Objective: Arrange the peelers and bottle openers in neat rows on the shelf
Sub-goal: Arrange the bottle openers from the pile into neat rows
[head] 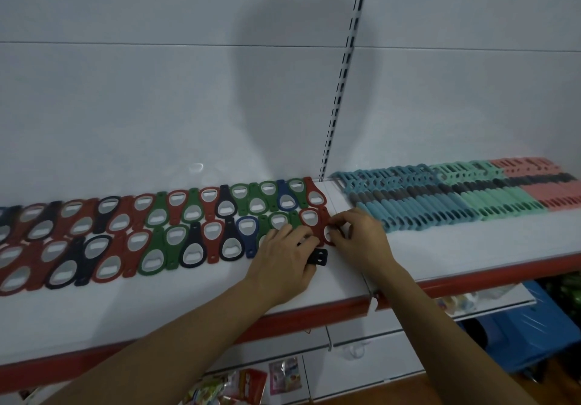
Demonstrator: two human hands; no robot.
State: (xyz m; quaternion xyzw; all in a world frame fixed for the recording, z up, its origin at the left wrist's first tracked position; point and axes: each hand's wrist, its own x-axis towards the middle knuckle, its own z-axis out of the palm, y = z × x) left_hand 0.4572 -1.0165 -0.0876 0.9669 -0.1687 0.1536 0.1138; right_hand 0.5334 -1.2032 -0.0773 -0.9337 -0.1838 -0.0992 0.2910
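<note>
A white shelf (188,294) with a red front edge is seen from above, against a pale back panel (157,90) split by a slotted metal upright (342,68). On the left half of the shelf, bottle openers (157,234) in red, green, black and blue are laid flat in two long rows, set head to tail and touching one another. On the right half, beyond the upright, peelers (456,197) are packed side by side in a tight block, grouped by colour: blue, then mint green, then pink at the far right. Both hands are placed at the right end of the front opener row. The left hand (283,263) is curled, knuckles up, around a black bottle opener (319,256), whose end sticks out from beneath the fingers. The ring of a red bottle opener (323,231) at the row's end is pinched between thumb and forefinger of the right hand (361,238). Below the shelf, coloured packets (245,382) and a blue crate (534,329) can be made out.
</note>
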